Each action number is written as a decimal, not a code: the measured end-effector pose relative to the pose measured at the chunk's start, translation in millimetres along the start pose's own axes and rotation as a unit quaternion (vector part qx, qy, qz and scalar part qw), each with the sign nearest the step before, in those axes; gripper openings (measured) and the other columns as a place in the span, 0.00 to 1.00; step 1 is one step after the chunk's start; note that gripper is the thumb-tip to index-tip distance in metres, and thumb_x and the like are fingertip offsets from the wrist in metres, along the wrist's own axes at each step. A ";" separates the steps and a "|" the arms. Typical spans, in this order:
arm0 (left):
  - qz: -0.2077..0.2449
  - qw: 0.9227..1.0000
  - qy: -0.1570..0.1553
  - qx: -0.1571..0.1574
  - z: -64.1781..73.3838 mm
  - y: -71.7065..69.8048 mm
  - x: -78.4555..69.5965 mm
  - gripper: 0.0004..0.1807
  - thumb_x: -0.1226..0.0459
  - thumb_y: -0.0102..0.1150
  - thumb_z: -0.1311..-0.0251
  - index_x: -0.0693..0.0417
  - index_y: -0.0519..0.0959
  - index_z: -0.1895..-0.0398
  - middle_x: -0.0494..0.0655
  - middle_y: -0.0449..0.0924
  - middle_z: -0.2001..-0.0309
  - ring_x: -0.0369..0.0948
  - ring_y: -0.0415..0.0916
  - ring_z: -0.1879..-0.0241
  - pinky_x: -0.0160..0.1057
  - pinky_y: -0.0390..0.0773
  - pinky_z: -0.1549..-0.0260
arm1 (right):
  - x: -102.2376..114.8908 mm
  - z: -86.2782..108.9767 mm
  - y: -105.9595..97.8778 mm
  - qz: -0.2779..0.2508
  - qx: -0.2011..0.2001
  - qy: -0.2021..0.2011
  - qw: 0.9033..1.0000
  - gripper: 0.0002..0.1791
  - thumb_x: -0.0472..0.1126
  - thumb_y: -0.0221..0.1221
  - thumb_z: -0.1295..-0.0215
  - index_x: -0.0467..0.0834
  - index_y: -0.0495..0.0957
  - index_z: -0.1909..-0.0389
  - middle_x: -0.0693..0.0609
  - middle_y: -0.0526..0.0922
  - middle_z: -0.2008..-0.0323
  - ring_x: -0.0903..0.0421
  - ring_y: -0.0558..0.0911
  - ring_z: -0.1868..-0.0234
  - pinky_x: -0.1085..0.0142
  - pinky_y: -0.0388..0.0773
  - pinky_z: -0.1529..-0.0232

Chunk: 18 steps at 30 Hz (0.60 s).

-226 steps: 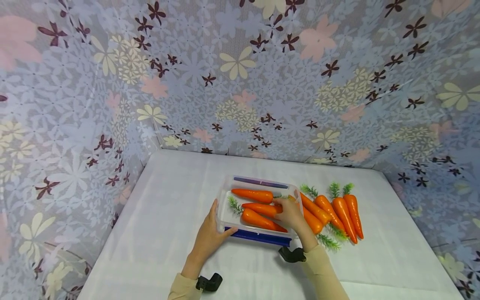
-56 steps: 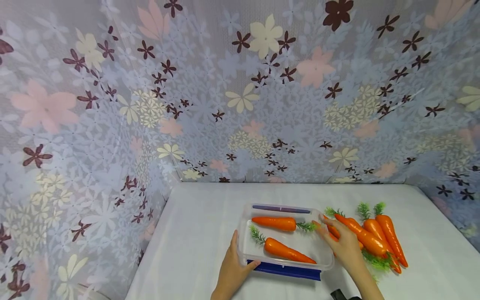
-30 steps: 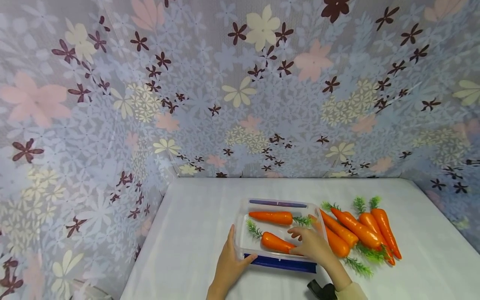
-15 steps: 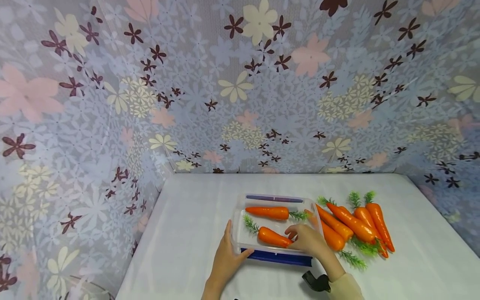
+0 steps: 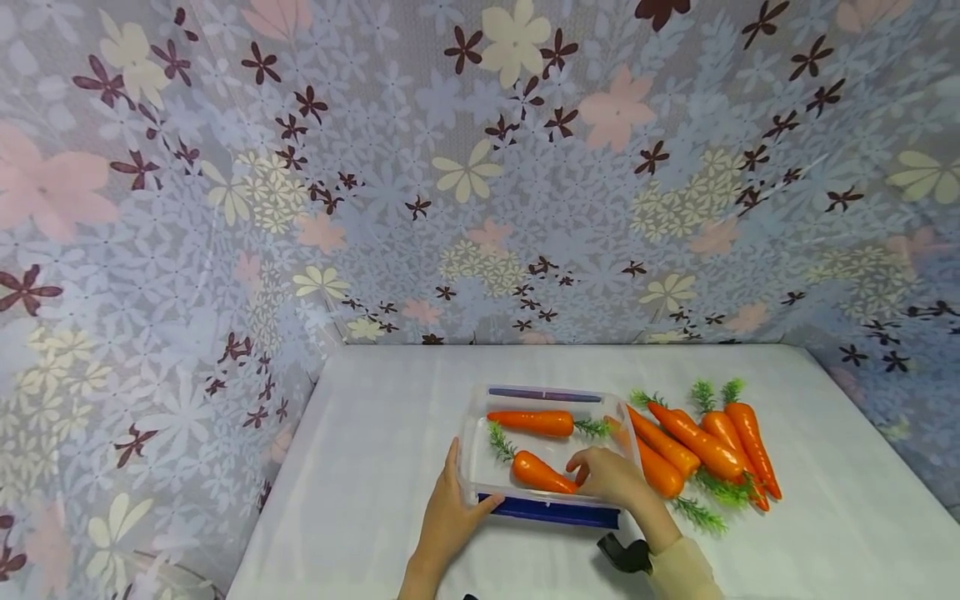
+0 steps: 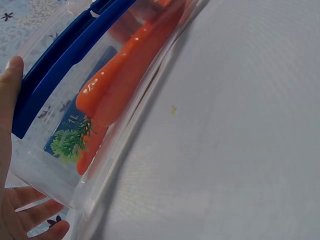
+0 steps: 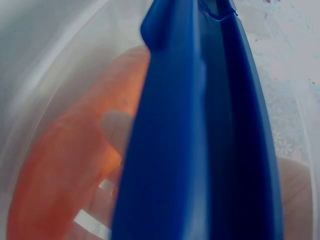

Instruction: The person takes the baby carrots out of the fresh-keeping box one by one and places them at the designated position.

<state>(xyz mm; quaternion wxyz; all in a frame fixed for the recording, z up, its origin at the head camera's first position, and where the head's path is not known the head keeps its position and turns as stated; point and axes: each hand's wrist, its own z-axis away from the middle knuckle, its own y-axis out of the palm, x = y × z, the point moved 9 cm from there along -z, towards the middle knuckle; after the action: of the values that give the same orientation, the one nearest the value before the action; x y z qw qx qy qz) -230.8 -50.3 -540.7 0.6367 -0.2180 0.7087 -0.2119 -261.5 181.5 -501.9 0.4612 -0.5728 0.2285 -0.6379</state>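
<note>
A clear plastic container with blue side latches holds two toy carrots. The far carrot lies with its tip to the left, the near carrot with its green top to the left. My left hand grips the container's near left corner, thumb by the blue latch and fingers along the side wall. Inside the box, my right hand pinches the tip end of the near carrot. Through the clear wall in the right wrist view, a fingertip touches this carrot; the latch covers much of that hand.
Right of the container, several carrots with green tops lie in an overlapping pile, the closest ones against the box wall. A white cloth covers the table. Flowered fabric rises behind and on both sides.
Three carrots lay in the container at first; the middle one is gone and the pile at the right has grown. My right hand has moved from the box's right edge to the near carrot.
</note>
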 end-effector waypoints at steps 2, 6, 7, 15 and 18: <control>-0.003 1.000 0.003 -0.002 0.1 -0.3 0.6 0.61 0.38 0.66 0.55 0.51 0.45 0.24 0.62 0.61 0.30 0.57 0.66 0.35 0.58 0.69 0.40 | -0.2 -0.3 1.5 -0.003 0.003 0.002 1.000 0.13 0.36 0.70 0.55 0.43 0.84 0.65 0.54 0.84 0.73 0.57 0.79 0.70 0.60 0.79 0.65; 0.002 1.000 0.010 -0.003 -1.9 -2.0 -0.9 0.61 0.38 0.66 0.55 0.51 0.44 0.24 0.62 0.61 0.30 0.57 0.65 0.35 0.58 0.69 0.40 | -0.4 -2.8 1.8 -0.007 0.009 -0.001 1.000 0.12 0.36 0.69 0.54 0.43 0.84 0.65 0.53 0.84 0.73 0.57 0.79 0.70 0.61 0.79 0.65; 0.003 1.000 0.011 -0.003 -2.8 -2.4 -1.6 0.60 0.38 0.66 0.54 0.50 0.44 0.24 0.62 0.60 0.30 0.56 0.65 0.35 0.58 0.69 0.40 | -0.2 -3.7 1.3 -0.010 0.010 -0.003 1.000 0.12 0.35 0.69 0.54 0.42 0.84 0.65 0.53 0.84 0.73 0.57 0.79 0.70 0.61 0.79 0.65; 0.014 1.000 0.016 0.004 -3.8 -2.9 -5.5 0.61 0.39 0.67 0.54 0.51 0.43 0.24 0.63 0.59 0.30 0.57 0.65 0.35 0.58 0.69 0.40 | -0.4 -5.4 -0.2 -0.008 0.029 -0.001 1.000 0.13 0.36 0.68 0.55 0.43 0.84 0.65 0.51 0.85 0.71 0.56 0.80 0.70 0.61 0.78 0.67; 0.014 1.000 0.013 0.006 0.3 -2.5 -3.7 0.61 0.39 0.67 0.55 0.52 0.44 0.24 0.63 0.59 0.30 0.57 0.65 0.34 0.58 0.69 0.40 | -0.5 -2.7 3.6 -0.007 0.033 -0.004 0.999 0.12 0.37 0.68 0.55 0.45 0.84 0.66 0.52 0.85 0.71 0.57 0.80 0.70 0.61 0.78 0.67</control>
<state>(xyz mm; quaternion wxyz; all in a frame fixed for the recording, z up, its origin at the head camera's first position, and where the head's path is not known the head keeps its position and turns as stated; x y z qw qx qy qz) -230.0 -50.2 -536.2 0.6321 -0.2009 0.7183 -0.2100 -262.9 179.6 -505.8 0.4762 -0.5612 0.2019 -0.6462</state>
